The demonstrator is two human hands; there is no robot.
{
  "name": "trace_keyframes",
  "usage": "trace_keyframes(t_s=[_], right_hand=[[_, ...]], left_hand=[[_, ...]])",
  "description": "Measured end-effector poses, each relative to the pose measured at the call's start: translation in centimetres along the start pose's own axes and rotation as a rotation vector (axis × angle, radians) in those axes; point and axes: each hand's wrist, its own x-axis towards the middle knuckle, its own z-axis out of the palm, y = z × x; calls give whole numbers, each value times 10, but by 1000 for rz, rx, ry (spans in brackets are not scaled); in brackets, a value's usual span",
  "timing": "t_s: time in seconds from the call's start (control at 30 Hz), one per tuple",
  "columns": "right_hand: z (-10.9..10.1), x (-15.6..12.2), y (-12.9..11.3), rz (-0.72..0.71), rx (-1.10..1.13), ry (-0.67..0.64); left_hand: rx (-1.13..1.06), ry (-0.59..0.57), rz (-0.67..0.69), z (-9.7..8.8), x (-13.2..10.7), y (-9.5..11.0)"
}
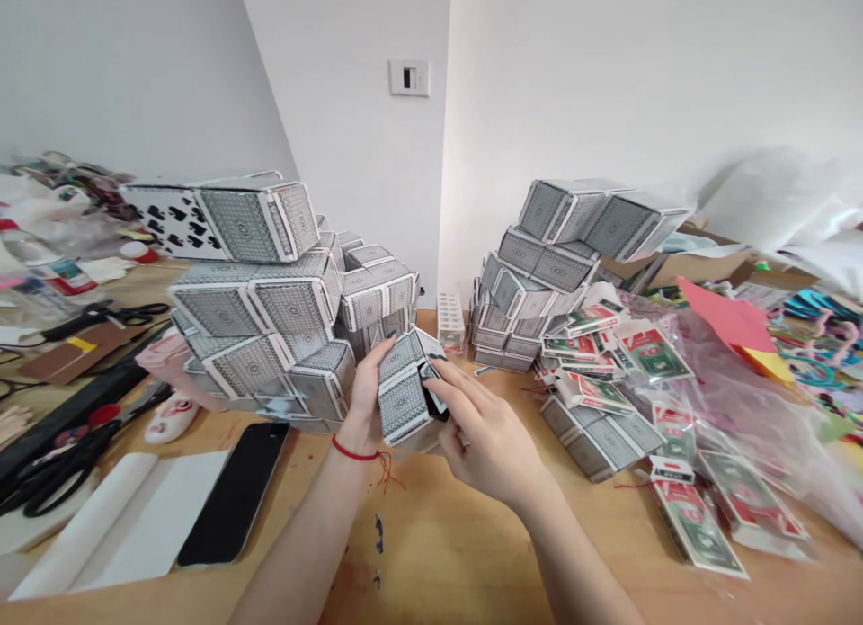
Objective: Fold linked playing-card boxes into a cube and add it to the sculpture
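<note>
My left hand point(367, 393) is closed round the left side of a small block built of folded playing cards point(403, 402), grey-patterned backs outward. The right side of this block shows a dark gap with a black-and-white card edge. At that gap my right hand point(482, 427) presses its fingers on the block, its thumb bent below. Behind my left hand rises a stack of similar card blocks point(256, 306), one showing black spades. Another stack of card blocks point(529, 283) stands beyond my right hand, and a loose pair of blocks point(600, 436) lies nearer.
Red-and-green card boxes point(651, 351) and clear plastic wrap point(755, 427) spread over the right side. On the left lie a black phone point(235, 495), white paper point(152, 517), black scissors point(84, 459) and a bottle point(50, 265). A wall point(364, 139) stands behind the table.
</note>
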Motion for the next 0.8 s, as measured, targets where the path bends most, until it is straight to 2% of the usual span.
trace_keyframes(t_s=[0.37,0.6,0.8], right_hand=[[4,3,-1,0,-56,112],[1,2,0,-38,-93,32],[2,3,-2,-13,-95,-2]], left_hand=[[-9,-6,-15,-1,2,2],[-14,18,-8,2,1,1],[18,12,11,-1,4,0]])
